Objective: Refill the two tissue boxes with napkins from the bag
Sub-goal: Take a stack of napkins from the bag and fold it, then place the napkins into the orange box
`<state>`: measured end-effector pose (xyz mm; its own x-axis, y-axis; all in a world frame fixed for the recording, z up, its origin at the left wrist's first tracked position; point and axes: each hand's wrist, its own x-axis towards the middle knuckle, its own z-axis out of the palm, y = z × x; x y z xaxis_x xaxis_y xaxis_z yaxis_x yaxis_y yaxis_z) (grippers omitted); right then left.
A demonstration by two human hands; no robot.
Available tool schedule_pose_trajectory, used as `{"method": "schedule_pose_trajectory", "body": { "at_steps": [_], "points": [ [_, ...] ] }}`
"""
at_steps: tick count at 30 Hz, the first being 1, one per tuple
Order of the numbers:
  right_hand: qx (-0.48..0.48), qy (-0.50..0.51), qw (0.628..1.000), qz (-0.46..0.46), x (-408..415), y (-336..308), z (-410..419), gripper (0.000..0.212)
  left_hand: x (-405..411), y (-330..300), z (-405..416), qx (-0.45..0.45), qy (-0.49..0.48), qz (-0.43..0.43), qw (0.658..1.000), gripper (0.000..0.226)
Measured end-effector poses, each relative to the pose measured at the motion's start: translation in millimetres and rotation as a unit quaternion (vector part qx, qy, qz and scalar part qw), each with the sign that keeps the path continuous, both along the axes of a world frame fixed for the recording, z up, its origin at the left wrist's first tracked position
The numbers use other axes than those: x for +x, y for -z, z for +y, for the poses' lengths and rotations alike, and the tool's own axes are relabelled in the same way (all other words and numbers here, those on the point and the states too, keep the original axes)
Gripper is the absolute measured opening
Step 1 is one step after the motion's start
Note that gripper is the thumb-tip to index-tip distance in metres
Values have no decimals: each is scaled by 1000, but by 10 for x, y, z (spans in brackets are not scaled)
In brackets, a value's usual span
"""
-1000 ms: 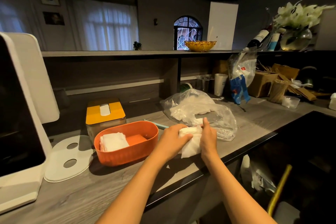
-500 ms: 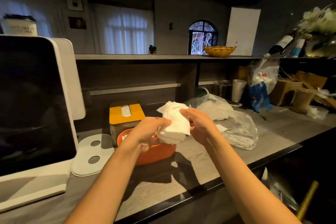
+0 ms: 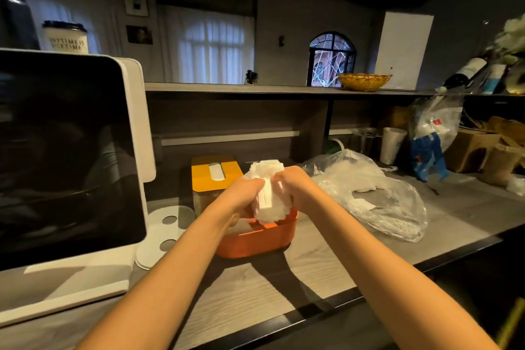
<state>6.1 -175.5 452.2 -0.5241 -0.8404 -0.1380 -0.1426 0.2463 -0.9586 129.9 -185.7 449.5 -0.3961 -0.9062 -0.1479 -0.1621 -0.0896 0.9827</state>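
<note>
Both hands grip one white stack of napkins (image 3: 268, 193) held upright over the open orange tissue box (image 3: 255, 240). My left hand (image 3: 244, 193) clasps the stack's left side and my right hand (image 3: 295, 187) its right side. The stack's lower end dips into the orange box, whose inside is mostly hidden by my hands. Behind it stands the second tissue box with a yellow slotted lid (image 3: 216, 172), closed. The clear plastic bag (image 3: 369, 193) lies crumpled to the right on the counter, with a few napkins showing inside.
A white point-of-sale screen (image 3: 65, 150) fills the left, with a white lid with two holes (image 3: 164, 231) lying at its foot. Cups, a blue-and-white packet (image 3: 429, 148) and cardboard boxes (image 3: 474, 148) crowd the back right. The counter's dark front edge (image 3: 312, 310) runs close below.
The napkin stack came out of the bag, rose, and moved left over the orange box; it now points down into it. The view shifted left and closer.
</note>
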Motion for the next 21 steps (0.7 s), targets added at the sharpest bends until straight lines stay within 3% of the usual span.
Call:
{"method": "schedule_pose_trajectory", "body": {
  "at_steps": [4, 8, 17, 21],
  "points": [
    [64, -13, 991, 114, -80, 103, -117, 20, 55, 123, -263, -54, -6, -94, 994, 22],
    [119, -36, 966, 228, -52, 137, -120, 33, 57, 241, -332, -51, 12, -179, 982, 24],
    [198, -86, 908, 360, -24, 260, -126, 39, 37, 409, -298, -86, 51, -258, 961, 33],
    [127, -78, 902, 405, -11, 208, -50, 32, 57, 385, -334, -99, 13, -220, 970, 25]
  ]
}}
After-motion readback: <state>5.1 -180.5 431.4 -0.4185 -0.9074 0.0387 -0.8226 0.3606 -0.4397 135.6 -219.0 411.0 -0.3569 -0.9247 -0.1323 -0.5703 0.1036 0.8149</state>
